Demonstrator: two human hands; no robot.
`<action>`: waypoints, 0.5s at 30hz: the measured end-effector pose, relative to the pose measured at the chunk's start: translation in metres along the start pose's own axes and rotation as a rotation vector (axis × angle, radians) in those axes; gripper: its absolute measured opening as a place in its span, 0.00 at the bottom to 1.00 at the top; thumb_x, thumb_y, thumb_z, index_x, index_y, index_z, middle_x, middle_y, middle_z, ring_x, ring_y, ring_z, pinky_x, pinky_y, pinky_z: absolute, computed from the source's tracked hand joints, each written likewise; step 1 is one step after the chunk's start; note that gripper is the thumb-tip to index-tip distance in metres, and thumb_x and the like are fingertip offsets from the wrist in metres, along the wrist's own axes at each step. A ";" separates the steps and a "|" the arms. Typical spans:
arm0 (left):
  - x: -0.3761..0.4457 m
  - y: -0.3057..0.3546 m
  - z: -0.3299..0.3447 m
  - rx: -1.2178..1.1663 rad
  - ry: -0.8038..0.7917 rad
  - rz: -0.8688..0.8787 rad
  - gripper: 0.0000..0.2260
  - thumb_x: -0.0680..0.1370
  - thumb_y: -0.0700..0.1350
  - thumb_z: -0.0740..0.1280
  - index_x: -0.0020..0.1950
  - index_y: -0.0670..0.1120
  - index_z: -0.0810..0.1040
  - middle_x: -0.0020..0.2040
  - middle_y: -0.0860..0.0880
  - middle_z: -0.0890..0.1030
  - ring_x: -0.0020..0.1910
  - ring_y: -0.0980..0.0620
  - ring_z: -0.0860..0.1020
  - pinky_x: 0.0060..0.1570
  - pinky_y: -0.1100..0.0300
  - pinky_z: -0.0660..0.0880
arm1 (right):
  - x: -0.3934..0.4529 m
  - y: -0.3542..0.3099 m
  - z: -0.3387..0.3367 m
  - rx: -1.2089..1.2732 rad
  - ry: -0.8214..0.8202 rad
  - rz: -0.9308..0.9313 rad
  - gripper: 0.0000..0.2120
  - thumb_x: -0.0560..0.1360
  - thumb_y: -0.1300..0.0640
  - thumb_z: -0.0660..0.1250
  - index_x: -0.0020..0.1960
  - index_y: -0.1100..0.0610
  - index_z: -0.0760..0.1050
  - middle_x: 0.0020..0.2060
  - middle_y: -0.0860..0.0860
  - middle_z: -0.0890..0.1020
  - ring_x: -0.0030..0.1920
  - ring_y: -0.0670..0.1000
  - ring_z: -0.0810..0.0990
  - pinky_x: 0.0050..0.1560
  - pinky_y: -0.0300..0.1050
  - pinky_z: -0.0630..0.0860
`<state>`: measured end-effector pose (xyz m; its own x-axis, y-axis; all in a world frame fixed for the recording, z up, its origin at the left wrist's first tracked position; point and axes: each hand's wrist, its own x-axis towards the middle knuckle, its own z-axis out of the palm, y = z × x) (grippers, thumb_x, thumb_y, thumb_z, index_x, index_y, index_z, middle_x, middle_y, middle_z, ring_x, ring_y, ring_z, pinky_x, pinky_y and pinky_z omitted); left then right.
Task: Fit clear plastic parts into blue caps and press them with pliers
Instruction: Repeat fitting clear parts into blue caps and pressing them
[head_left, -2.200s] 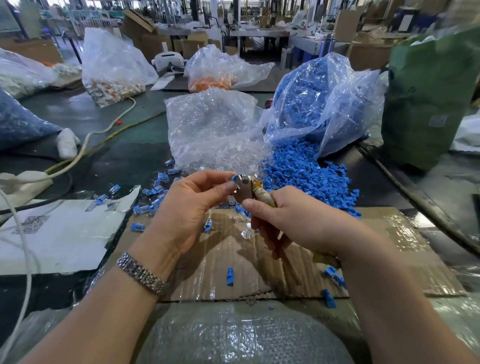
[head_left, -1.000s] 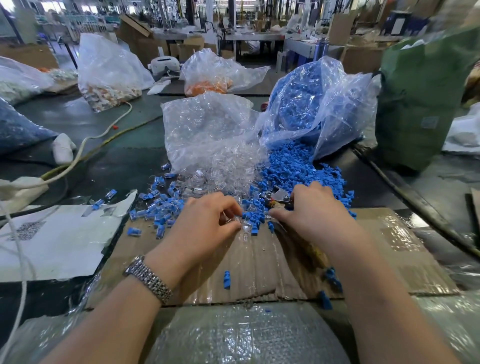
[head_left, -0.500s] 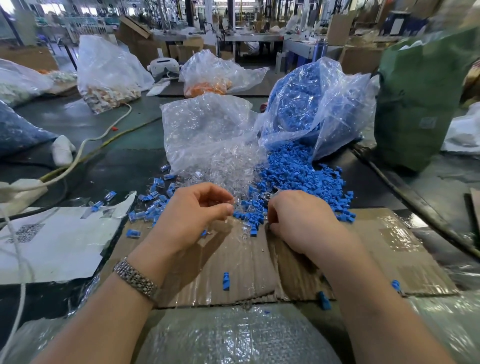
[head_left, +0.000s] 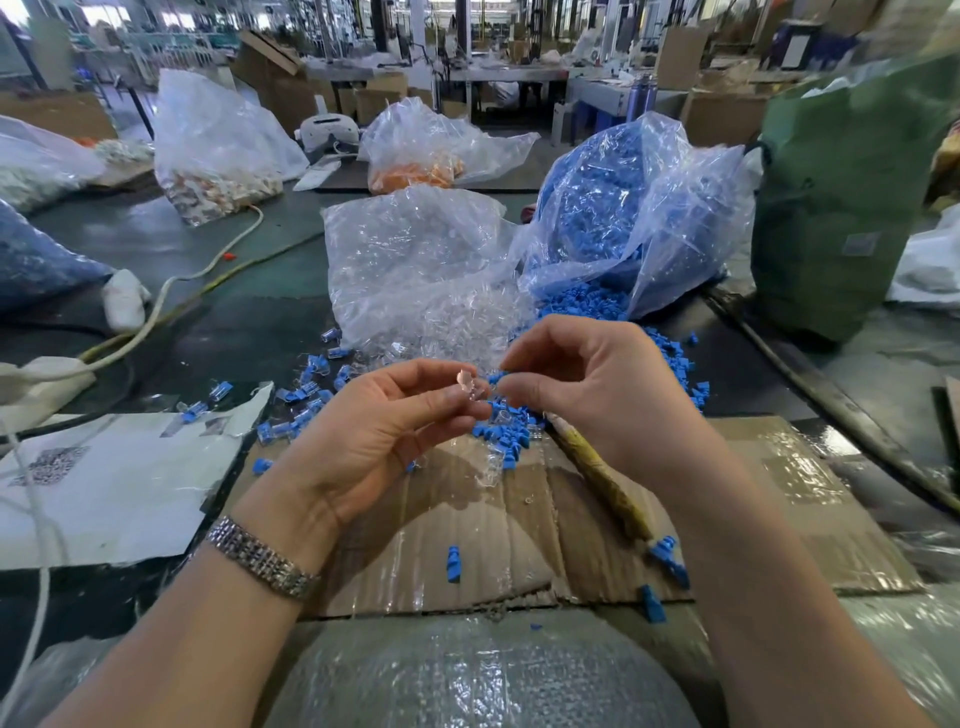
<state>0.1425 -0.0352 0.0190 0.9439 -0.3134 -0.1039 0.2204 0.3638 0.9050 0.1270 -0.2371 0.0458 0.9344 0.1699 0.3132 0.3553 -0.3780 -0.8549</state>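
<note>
2 hands meet above the cardboard's far edge (head_left: 779, 467) — left hand (head_left: 374, 431) pinching a clear plastic part (head_left: 467, 385), right hand (head_left: 587, 384) pinching a blue cap (head_left: 496, 378).

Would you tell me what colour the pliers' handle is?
Yellowish-tan, on the pliers in the head view.

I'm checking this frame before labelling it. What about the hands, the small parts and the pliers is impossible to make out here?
- Head view: whether the right hand holds a blue plastic cap; its fingertips hide it.
- The small clear plastic part pinched by the left hand: too small and glassy for its shape.
- The yellow-handled pliers on the brown cardboard sheet: the right hand hides the head.
</note>
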 end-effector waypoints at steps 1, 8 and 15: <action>0.000 0.000 0.000 -0.006 -0.004 -0.001 0.08 0.70 0.34 0.70 0.45 0.39 0.87 0.47 0.37 0.85 0.44 0.46 0.86 0.40 0.63 0.82 | 0.000 0.000 0.000 0.002 -0.002 -0.005 0.04 0.72 0.61 0.77 0.45 0.55 0.84 0.36 0.48 0.86 0.37 0.42 0.84 0.43 0.33 0.78; 0.000 -0.001 0.002 0.016 0.000 0.016 0.08 0.70 0.32 0.70 0.45 0.38 0.86 0.46 0.37 0.85 0.45 0.45 0.86 0.42 0.63 0.82 | -0.002 0.002 0.004 -0.151 0.019 -0.118 0.07 0.75 0.64 0.74 0.48 0.53 0.85 0.41 0.45 0.85 0.43 0.42 0.84 0.49 0.34 0.78; 0.001 -0.002 0.000 0.083 -0.025 0.049 0.08 0.69 0.33 0.71 0.46 0.41 0.87 0.47 0.39 0.86 0.48 0.45 0.86 0.45 0.63 0.81 | -0.003 0.000 0.010 -0.296 -0.008 -0.267 0.06 0.74 0.66 0.73 0.47 0.57 0.84 0.42 0.49 0.83 0.42 0.46 0.82 0.49 0.47 0.79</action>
<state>0.1429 -0.0363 0.0167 0.9465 -0.3189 -0.0498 0.1522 0.3051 0.9401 0.1242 -0.2282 0.0405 0.8083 0.3042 0.5042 0.5792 -0.5651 -0.5876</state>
